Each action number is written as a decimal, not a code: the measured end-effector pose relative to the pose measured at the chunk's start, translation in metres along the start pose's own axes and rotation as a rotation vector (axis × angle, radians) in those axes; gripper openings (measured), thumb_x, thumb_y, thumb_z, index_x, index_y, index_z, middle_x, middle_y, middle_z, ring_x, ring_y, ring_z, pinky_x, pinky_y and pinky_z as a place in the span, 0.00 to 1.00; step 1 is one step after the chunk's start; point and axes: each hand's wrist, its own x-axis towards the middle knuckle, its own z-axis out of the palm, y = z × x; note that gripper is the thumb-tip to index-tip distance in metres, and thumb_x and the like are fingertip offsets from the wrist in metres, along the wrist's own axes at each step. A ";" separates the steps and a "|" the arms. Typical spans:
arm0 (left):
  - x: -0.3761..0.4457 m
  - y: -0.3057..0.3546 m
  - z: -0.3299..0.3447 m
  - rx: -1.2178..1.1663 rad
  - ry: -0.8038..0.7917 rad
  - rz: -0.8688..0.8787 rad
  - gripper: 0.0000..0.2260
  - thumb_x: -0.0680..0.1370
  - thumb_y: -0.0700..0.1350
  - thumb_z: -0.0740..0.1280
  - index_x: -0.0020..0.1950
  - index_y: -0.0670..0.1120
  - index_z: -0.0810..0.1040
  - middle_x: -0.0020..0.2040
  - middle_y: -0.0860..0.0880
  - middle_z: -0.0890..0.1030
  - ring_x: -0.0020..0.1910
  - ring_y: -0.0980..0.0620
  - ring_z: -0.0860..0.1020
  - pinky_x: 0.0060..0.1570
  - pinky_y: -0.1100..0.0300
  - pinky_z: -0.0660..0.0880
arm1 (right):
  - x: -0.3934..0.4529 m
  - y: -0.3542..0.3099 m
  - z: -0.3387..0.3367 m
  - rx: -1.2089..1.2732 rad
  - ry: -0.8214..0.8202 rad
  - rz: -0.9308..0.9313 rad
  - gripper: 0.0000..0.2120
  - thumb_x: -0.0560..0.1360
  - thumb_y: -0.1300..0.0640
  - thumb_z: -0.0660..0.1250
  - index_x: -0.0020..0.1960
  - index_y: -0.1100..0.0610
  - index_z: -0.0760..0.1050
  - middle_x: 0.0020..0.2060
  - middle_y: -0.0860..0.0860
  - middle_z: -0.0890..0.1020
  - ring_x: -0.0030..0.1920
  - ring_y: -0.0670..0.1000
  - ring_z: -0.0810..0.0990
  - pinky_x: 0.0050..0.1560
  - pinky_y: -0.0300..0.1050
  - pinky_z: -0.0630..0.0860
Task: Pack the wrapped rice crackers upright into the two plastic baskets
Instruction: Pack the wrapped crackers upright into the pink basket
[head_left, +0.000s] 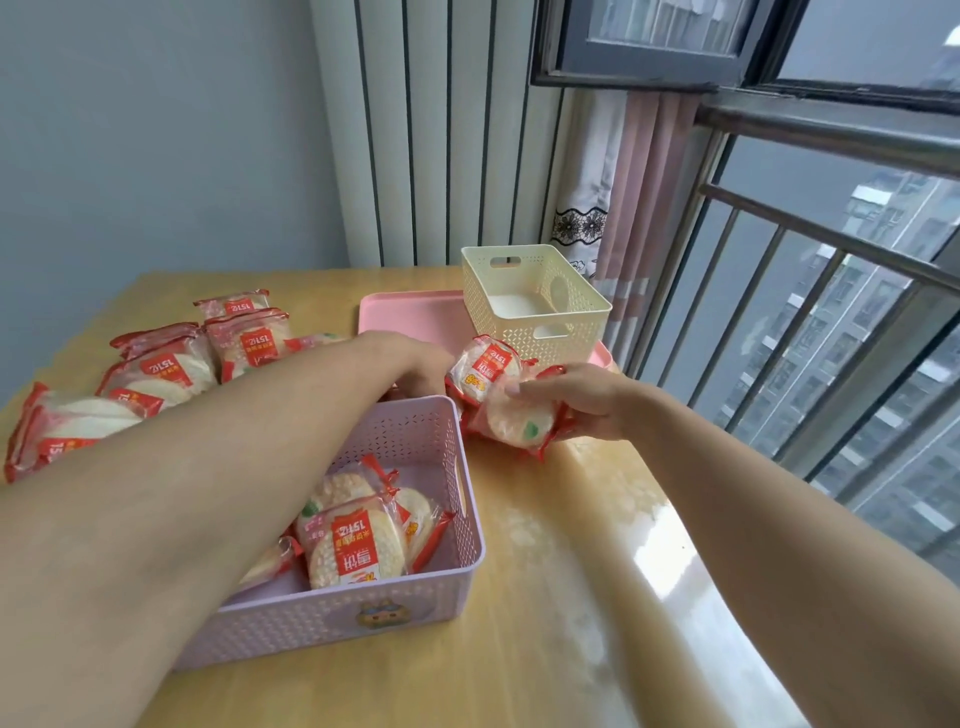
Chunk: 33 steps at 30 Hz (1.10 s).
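Both forearms bare, no sleeves; left hand (415, 364), right hand (582, 400) ungloved.

One head-worn wide-angle view, looking forward and down across the surface (545, 597) from the near edge; both forearms reach in from the bottom corners; the pink basket (363, 613) sits close below; wall ahead, window (831, 260) at the right; edges bend.
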 end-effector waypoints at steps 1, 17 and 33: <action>-0.003 0.003 -0.001 -0.037 -0.009 0.038 0.16 0.73 0.50 0.78 0.58 0.46 0.82 0.53 0.48 0.85 0.47 0.49 0.82 0.53 0.54 0.79 | 0.001 -0.003 0.002 -0.025 0.028 -0.009 0.28 0.66 0.51 0.81 0.60 0.61 0.75 0.56 0.60 0.84 0.53 0.58 0.85 0.56 0.59 0.82; 0.001 -0.008 0.006 -0.374 0.315 0.196 0.26 0.63 0.42 0.83 0.58 0.52 0.79 0.53 0.53 0.84 0.52 0.51 0.82 0.57 0.53 0.79 | -0.006 -0.025 0.020 -0.292 0.225 -0.315 0.24 0.65 0.52 0.83 0.58 0.53 0.79 0.48 0.50 0.86 0.46 0.51 0.87 0.42 0.49 0.85; -0.145 -0.008 -0.062 -0.627 0.670 0.268 0.13 0.64 0.50 0.83 0.45 0.54 0.86 0.44 0.56 0.87 0.46 0.58 0.85 0.50 0.58 0.82 | -0.140 -0.157 0.035 -0.651 0.244 -0.600 0.21 0.70 0.52 0.77 0.61 0.46 0.76 0.50 0.44 0.83 0.48 0.44 0.84 0.39 0.39 0.81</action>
